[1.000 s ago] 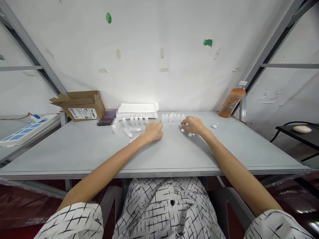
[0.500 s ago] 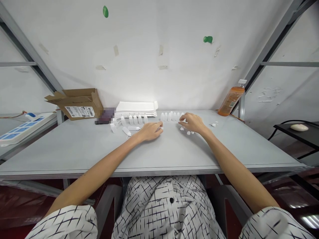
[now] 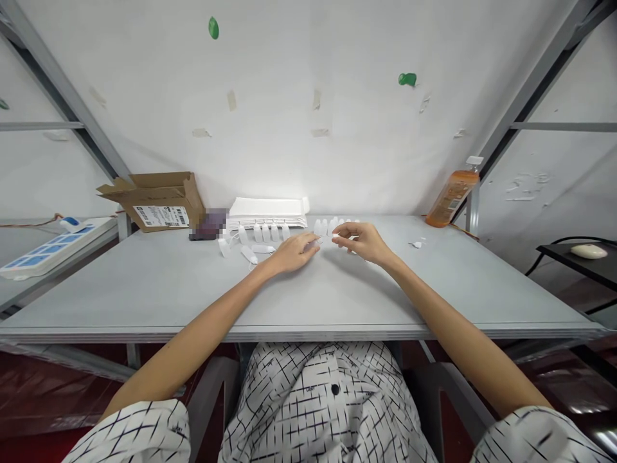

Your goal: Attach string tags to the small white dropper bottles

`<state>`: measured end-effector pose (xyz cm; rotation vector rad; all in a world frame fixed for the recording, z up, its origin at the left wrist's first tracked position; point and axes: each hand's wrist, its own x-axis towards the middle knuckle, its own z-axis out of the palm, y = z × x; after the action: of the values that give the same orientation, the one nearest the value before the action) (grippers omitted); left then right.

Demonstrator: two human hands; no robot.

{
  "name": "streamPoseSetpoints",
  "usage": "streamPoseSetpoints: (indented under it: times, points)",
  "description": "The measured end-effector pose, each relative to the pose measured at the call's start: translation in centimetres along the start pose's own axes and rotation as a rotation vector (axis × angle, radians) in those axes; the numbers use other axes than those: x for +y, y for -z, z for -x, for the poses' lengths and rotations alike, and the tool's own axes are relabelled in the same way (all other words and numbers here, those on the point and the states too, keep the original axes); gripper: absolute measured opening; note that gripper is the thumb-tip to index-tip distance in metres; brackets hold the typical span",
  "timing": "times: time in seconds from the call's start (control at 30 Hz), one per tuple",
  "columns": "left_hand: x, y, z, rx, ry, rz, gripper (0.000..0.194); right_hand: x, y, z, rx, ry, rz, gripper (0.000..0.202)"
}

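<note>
Left hand (image 3: 292,253) at nine o'clock from the gap between the hands, fingers curled, thumb and fingertips closed on a small translucent white plastic piece (image 3: 313,243), shape mostly hidden. Right hand (image 3: 364,241) at three o'clock, fingers bent, thumb and index tips close together near that piece; too small to tell whether they grip anything. Hands near each other, not touching. Small white plastic bits (image 3: 353,253) show just under the right hand, partly covered. At twelve, a row of small translucent white plastic bottles (image 3: 324,227), upright, right end partly behind the right hand. Around nine to ten, past the left hand, a second group of small white plastic bottles (image 3: 265,233) stands upright in front of a flat stack of white sheets (image 3: 268,209); nearer, a white slim piece (image 3: 249,254) lies on the grey tabletop (image 3: 308,305). Farther out same way: dark purple item (image 3: 212,225), pixelated, then an open brown cardboard box (image 3: 159,204) with white label. At nine, far out, a long white power strip (image 3: 58,247) with blue panels. At three, a tiny white piece (image 3: 417,244) by itself. Between two and three, a clear plastic bottle of orange liquid (image 3: 453,196), white cap, tilted toward the frame post.
</note>
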<state>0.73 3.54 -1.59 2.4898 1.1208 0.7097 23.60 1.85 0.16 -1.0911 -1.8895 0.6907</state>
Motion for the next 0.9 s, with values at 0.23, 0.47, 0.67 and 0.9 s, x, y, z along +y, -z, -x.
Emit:
streamPoseSetpoints:
  times: [0.23, 0.47, 0.67, 0.9]
  points:
    - [0.0, -0.4, 0.0, 0.026, -0.077, -0.035, 0.04, 0.6, -1.0, 0.0, -0.063, 0.015, -0.093, 0.034]
    - [0.1, -0.2, 0.0, 0.048, -0.104, -0.057, 0.037, 0.7, -1.4, 0.0, -0.054, 0.038, -0.135, 0.033]
    - [0.0, -0.2, 0.1, 0.064, -0.098, -0.057, 0.035, 0.4, -1.8, 0.1, -0.062, 0.037, -0.136, 0.032]
    - [-0.1, -0.1, 0.1, 0.045, -0.102, -0.078, 0.038, -0.2, -1.4, 0.3, -0.132, -0.006, -0.089, 0.031]
